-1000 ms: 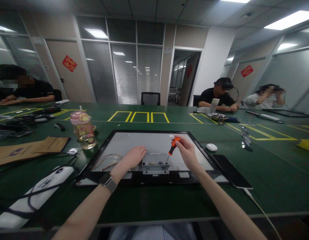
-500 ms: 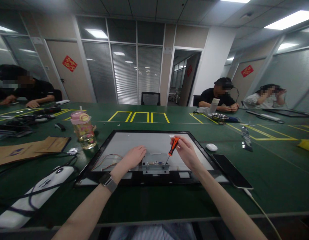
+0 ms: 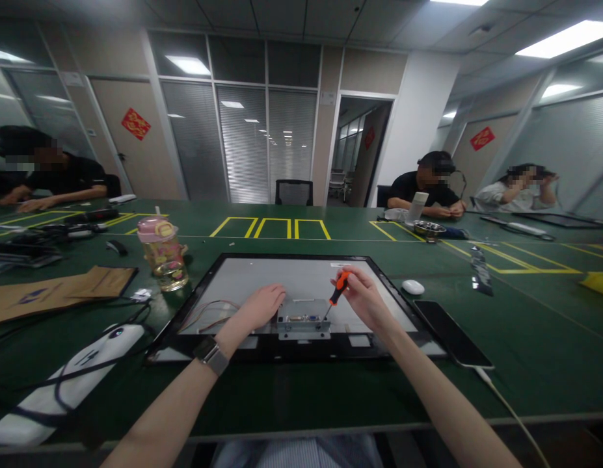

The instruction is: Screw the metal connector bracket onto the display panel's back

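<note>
My right hand is closed round the handle of an orange and black screwdriver. Its thin shaft slants down left, the tip at the right part of a metal bracket with ports along its front. My left hand is against the bracket's left end, fingers bent and close together, the thumb mostly hidden. Beneath both lies a flat display panel, grey with a black frame. Thin loose wires lie on the panel, left of my left hand.
A phone with a cable and a white case lie right of the panel. Leftward are a drink bottle, a brown paper bag and a white device wrapped in black cable. Several people sit across the table.
The fingers of my right hand have shifted on the handle, and the screwdriver has turned slightly. My left hand and the bracket stay put. A person at far left has moved a hand leftward.
</note>
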Action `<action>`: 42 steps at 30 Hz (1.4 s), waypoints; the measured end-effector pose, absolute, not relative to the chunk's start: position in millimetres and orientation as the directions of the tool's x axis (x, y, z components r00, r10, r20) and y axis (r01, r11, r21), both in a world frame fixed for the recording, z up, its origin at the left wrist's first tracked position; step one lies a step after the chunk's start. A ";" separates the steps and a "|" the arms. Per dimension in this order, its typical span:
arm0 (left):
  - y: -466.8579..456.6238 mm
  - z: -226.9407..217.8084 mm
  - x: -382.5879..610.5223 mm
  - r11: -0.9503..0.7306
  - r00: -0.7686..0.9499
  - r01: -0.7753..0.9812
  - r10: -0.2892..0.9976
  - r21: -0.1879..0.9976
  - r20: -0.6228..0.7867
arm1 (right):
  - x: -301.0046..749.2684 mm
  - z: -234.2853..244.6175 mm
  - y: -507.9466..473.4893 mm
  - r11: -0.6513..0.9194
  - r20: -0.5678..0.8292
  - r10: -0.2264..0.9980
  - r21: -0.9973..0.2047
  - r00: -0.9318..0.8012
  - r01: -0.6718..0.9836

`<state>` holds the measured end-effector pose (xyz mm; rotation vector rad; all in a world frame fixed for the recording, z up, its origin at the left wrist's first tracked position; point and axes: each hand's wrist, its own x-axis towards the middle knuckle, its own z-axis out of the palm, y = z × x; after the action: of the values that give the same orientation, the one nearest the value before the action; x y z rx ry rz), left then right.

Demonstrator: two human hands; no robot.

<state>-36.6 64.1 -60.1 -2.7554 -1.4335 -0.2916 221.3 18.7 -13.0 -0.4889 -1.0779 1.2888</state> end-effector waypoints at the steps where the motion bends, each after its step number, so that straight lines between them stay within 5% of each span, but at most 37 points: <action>1: 64.2 -60.4 -36.8 -0.577 0.559 0.814 0.810 0.067 0.176 | 221.6 -13.3 19.1 0.268 0.359 0.930 -0.813 -0.081 -0.518; 29: 62.3 -58.9 -37.6 -0.600 0.582 0.798 0.793 0.061 0.182 | 217.1 -6.5 14.9 0.406 0.449 0.893 -0.833 -0.030 -0.376; 38: 62.5 -57.8 -36.7 -0.593 0.570 0.800 0.800 0.095 0.187 | 221.3 -18.0 22.5 0.513 0.502 0.857 -0.850 0.116 -0.118; 42: 59.7 -54.5 -35.3 -0.586 0.561 0.802 0.806 0.117 0.190 | 219.8 -16.8 20.8 0.515 0.507 0.857 -0.839 0.090 -0.176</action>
<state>-35.3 59.7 -54.5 -2.7905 -1.4373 -0.3535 219.8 20.8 -16.8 -0.6927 -1.2484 0.8668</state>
